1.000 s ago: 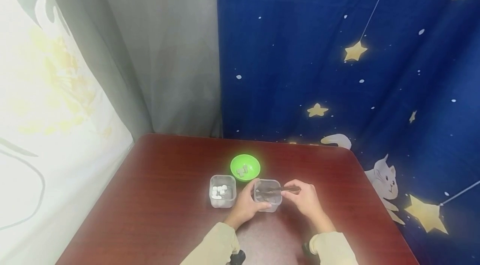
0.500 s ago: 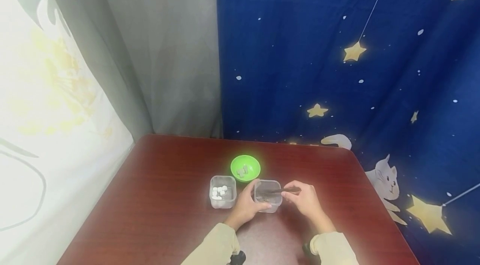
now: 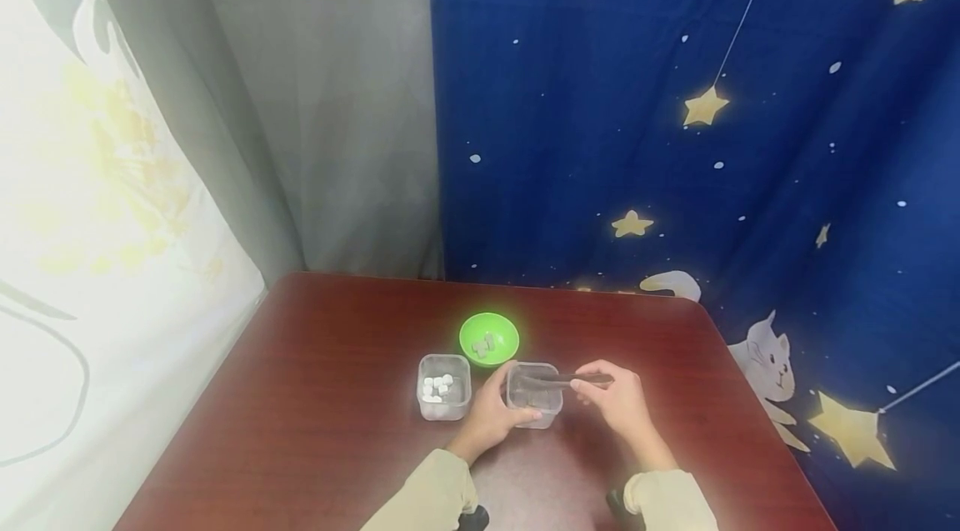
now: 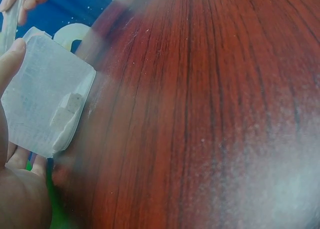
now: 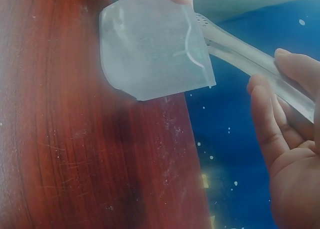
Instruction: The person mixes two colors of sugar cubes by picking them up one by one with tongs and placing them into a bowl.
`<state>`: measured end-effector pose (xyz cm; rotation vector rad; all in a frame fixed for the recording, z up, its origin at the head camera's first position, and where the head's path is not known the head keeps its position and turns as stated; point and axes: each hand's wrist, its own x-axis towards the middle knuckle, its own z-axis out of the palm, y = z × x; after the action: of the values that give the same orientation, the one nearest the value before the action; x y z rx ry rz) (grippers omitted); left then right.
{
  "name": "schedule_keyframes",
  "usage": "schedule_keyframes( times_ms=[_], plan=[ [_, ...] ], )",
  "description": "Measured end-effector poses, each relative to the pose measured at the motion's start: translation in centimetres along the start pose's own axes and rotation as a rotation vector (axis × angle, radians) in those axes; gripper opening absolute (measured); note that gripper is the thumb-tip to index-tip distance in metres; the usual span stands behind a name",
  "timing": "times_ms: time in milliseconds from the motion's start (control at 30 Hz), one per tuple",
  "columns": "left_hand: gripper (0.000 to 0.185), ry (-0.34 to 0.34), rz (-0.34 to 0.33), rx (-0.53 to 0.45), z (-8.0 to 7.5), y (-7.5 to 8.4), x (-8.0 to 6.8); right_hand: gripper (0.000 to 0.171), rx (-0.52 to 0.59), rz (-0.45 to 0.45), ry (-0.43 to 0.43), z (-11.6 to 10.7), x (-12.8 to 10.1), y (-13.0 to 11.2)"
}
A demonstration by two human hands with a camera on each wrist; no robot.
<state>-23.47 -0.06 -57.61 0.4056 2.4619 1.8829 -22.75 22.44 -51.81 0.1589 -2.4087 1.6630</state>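
My left hand [image 3: 491, 414] grips a clear plastic container [image 3: 534, 418] by its side, with the thumb along the front wall. In the left wrist view, a few greyish pieces [image 4: 67, 109] show through that container's wall near its bottom. My right hand [image 3: 618, 402] pinches a pair of metal tongs [image 5: 240, 51], thumb on one side and fingers on the other. The perforated tips reach over the container's opening; whether anything is between them I cannot tell. Just behind sits a green bowl [image 3: 504, 348] holding some grey pieces [image 3: 482, 346].
Left of my left hand stands a second clear container [image 3: 457, 406] with several white cubes [image 3: 437, 385]. Everything rests on a dark red wooden table [image 3: 337, 381]. A blue star-patterned curtain [image 3: 555, 139] and a grey curtain [image 3: 360, 139] hang behind it.
My right hand has shifted slightly right with the tongs, so more of them shows beyond the container's rim. The left hand and container stay in place.
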Motion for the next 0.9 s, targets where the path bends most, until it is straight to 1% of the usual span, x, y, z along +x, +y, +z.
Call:
schedule_keyframes(
  times_ms=[233,433,700,900],
  plan=[
    [0.085,0.008,0.006,0.012,0.0,0.0,0.0,0.013,0.015,0.005,0.007,-0.4,-0.3,-0.7],
    [0.086,0.009,0.001,-0.010,0.0,0.1,-0.1,0.015,0.019,-0.011,0.023,-0.6,-0.4,-1.4],
    [0.092,0.021,-0.003,0.032,0.0,0.0,0.0,0.016,0.061,-0.035,0.064,-0.8,0.0,-2.4],
    [0.094,0.034,0.002,0.054,0.1,-0.3,0.0,0.018,0.087,-0.036,0.110,-0.3,0.0,-3.3]
  ],
)
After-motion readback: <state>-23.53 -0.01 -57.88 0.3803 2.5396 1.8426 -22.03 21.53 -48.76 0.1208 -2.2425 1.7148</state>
